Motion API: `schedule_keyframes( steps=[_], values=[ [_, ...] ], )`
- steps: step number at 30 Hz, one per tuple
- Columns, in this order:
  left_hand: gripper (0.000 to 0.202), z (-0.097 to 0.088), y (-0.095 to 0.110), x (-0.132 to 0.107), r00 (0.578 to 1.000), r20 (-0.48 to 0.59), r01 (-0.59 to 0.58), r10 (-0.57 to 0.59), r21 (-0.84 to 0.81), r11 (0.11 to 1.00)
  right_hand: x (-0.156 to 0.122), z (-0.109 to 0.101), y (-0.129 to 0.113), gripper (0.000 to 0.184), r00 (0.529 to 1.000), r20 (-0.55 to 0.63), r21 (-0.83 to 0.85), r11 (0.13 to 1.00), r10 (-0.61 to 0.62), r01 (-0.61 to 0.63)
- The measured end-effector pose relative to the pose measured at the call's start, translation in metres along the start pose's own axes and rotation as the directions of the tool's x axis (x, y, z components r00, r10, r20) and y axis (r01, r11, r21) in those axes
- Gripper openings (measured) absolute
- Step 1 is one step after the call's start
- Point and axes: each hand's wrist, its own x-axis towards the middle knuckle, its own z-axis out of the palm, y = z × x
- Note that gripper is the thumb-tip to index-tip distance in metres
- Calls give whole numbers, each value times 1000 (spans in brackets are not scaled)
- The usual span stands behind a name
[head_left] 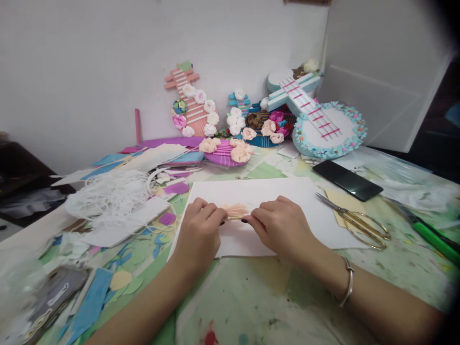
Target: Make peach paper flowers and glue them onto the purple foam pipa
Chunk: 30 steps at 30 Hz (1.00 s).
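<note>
Between my two hands stretches a small peach-coloured strip [235, 211], gathered or fringed along its upper side; it looks like crepe paper, though its exact kind is unclear. My left hand [201, 229] pinches its left end, fingers curled. At the other end, my right hand [278, 223] grips it between thumb and fingers. Both hands are just above a white sheet [247, 189] lying flat on the table. Gold-handled scissors [354, 221] rest to the right of my right hand, over a pale yellow paper piece [332, 196] and the sheet's edge.
Decorated paper guitars, one pink [196, 112] and one light blue [325, 127], lean at the back. White cord [108, 199] is heaped on the left among paper scraps [134, 268]. A black phone [347, 179] and green-handled scissors [434, 239] lie right.
</note>
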Motion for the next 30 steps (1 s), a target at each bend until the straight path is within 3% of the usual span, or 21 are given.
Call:
schedule_keyframes(
  steps=[7, 30],
  values=[
    [23, -1, 0, 1, 997, 36, 73, -70, -93, 993, -2, 2, 1, 37, 996, -76, 1, 999, -39, 39],
    [25, -2, 2, 1, 991, 83, 115, -106, -103, 988, -2, 3, 1, 36, 995, -81, 18, 998, -52, 53]
  ],
)
